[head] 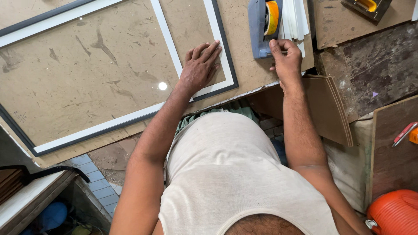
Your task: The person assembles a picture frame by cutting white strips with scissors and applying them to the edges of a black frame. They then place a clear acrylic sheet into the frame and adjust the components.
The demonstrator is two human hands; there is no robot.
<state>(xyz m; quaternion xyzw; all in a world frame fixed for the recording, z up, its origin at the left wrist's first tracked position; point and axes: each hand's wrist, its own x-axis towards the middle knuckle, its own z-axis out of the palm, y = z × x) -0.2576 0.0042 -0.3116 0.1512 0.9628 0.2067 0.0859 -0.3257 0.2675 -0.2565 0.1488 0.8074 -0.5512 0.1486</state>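
On the brown hardboard worktop (244, 65) lies a large white-and-black picture frame (220, 43); the left hand (201, 65) rests flat on its corner, fingers spread, gripping nothing. Just beside it, the right hand (286, 58) pinches tape at the grey dispenser (260, 30) holding a yellow tape roll (272, 16). White strips (295, 19) lie alongside.

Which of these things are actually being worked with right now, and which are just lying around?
In use:
- white picture frame with dark edge, pressed flat by the left hand
- blue-grey tape dispenser with yellow roll, touched by the right hand
- brown board worktop under both

Lying about:
- stack of thin brown boards
- orange plastic container
- red-handled tool
- white strips
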